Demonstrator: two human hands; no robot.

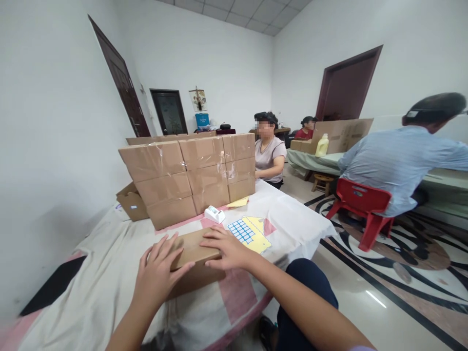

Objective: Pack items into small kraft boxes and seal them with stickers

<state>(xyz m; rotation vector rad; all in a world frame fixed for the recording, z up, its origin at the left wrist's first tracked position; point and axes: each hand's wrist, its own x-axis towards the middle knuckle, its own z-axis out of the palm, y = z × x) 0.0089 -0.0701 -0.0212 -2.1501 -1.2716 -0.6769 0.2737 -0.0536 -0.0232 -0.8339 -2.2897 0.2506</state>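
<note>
A closed brown cardboard box (pixel 195 243) lies on the cloth-covered table right in front of me. My left hand (pixel 159 265) rests on its left end, fingers spread and thumb along the near top edge. On the right part of the top lies my right hand (pixel 225 249), its fingers stretched out and apart. Just beyond the box sits a small white device (pixel 215 214). To the right of that is a yellow house-shaped sheet (pixel 261 239) carrying rows of blue-edged white labels. Another yellow piece (pixel 238 202) lies at the foot of the stacked boxes.
A wall of taped brown boxes (pixel 208 173) stands across the table's far side. An open carton (pixel 132 202) is at its left. One person (pixel 269 153) sits behind the table. Another, in a blue shirt (pixel 387 161), sits right on a red chair (pixel 360 197).
</note>
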